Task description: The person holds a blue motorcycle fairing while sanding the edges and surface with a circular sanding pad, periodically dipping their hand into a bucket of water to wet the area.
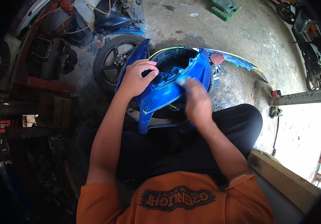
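A glossy blue plastic body panel (160, 94) with a dark hollow and yellow masked edge sits in front of my crossed legs. My left hand (138, 76) grips its upper left part, fingers curled over the rim. My right hand (198, 102), blurred by motion, holds a small pale pad (181, 81) against the panel's right surface, just below the inner rim. Another long blue-and-white panel (242, 61) with a yellow edge lies behind to the right, and a round reddish disc (217, 58) is by its near end.
A spoked wheel (106, 64) lies at upper left, near dark panels (108, 15) and machinery (50, 52). A green case (224, 9) is on the concrete floor (175, 22). A wooden beam (280, 179) is at my right, parked motorbikes (309, 56) beyond.
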{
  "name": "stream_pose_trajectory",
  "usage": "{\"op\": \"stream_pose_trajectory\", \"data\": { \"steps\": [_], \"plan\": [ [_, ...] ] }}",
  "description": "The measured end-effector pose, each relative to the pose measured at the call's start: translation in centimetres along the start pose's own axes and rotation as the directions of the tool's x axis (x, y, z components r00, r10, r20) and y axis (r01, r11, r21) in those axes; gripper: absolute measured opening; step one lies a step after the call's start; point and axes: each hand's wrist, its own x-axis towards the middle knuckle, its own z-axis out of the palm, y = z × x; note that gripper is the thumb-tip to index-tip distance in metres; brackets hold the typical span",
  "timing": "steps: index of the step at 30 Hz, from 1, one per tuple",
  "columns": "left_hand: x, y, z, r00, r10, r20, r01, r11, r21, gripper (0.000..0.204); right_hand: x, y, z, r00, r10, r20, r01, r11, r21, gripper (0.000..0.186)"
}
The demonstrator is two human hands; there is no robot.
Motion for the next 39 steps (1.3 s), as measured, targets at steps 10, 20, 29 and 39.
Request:
{"op": "stream_pose_trajectory", "data": {
  "steps": [10, 20, 29, 39],
  "plan": [
    [-0.1, 0.1, -0.3, 1.000, -0.004, -0.015, 0.004, 1.000, 0.002, 0.018, 0.5, -0.5, 0.4, 0.983, 0.179, -0.034, -0.171, 0.971, 0.167, 0.042],
    [-0.2, 0.2, -0.1, 1.000, -0.001, 0.003, 0.001, 1.000, 0.019, 0.017, 0.5, 0.2, 0.2, 0.962, 0.273, -0.028, -0.265, 0.951, 0.161, 0.038],
    [-0.3, 0.2, 0.1, 1.000, -0.008, -0.003, 0.008, 1.000, 0.026, 0.017, 0.3, -0.5, 0.3, 0.999, -0.034, -0.030, 0.036, 0.996, 0.076, 0.037],
    [-0.7, 0.3, -0.3, 0.999, 0.009, -0.037, -0.007, 0.998, 0.066, 0.019, 3.1, -4.3, -4.0, 0.637, 0.548, 0.541, -0.530, -0.198, 0.825, 0.028]
  ]
}}
